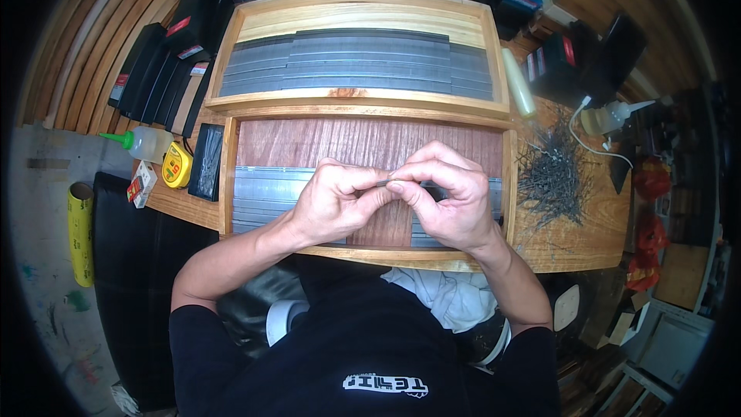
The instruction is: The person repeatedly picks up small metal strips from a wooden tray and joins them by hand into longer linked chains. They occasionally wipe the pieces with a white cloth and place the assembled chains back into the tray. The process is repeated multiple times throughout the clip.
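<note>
Over the middle of the near wooden tray (pixel 229 177), my two hands meet fingertip to fingertip. The left hand (pixel 333 199) pinches with thumb and forefinger, and the right hand (pixel 457 205) is closed in a pinch against it. Between them shows a sliver of a thin dark strip (pixel 381 183), mostly hidden by the fingers. Below the hands, rows of grey metal-looking strips (pixel 258 193) lie in the tray's left part, with more at its right. Bare brown board (pixel 370 139) shows at its back and middle. A loose pile of thin dark pieces (pixel 549 177) lies to the right.
Behind stands a second wooden tray (pixel 363 102) with rows of dark grey strips (pixel 370 58). At left are a black box (pixel 205 162) of thin pieces, a yellow tape measure (pixel 177 166) and a green-tipped bottle (pixel 143 143). A clear bottle (pixel 606 120) and white cable (pixel 573 127) lie right.
</note>
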{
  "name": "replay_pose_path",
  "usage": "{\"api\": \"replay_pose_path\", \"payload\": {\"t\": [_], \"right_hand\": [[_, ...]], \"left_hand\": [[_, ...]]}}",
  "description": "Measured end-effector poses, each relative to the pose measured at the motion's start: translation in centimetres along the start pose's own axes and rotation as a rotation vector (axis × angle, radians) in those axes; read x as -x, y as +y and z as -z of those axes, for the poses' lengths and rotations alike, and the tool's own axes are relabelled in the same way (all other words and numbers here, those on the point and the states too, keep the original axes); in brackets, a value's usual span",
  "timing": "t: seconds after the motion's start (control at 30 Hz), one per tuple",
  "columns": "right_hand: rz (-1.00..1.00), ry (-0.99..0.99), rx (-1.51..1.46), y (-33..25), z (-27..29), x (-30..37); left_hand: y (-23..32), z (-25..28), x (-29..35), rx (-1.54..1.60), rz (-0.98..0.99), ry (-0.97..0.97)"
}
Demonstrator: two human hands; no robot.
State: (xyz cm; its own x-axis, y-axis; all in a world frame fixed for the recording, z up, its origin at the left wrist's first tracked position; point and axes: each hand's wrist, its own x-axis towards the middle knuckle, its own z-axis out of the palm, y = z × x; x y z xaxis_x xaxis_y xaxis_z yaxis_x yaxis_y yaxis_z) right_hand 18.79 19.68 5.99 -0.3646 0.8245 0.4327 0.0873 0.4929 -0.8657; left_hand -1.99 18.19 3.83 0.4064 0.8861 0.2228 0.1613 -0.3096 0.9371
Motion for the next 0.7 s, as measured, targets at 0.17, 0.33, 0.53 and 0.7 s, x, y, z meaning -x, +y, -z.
{"api": "replay_pose_path", "payload": {"t": [0.17,0.33,0.53,0.7], "right_hand": [[0.013,0.010,0.012,0.0,-0.1,0.0],[0.016,0.014,0.028,-0.1,-0.2,0.0],[-0.034,0.047,0.043,-0.3,0.9,-0.1],[0.036,0.322,0.280,-3.3,6.8,0.6]], "left_hand": [[-0.3,0.0,0.1,-0.007,-0.003,0.005],[-0.3,-0.1,0.2,0.019,0.011,0.021],[0.8,-0.6,-0.4,0.192,0.070,0.094],[0.7,0.1,-0.4,0.087,-0.010,0.091]]}}
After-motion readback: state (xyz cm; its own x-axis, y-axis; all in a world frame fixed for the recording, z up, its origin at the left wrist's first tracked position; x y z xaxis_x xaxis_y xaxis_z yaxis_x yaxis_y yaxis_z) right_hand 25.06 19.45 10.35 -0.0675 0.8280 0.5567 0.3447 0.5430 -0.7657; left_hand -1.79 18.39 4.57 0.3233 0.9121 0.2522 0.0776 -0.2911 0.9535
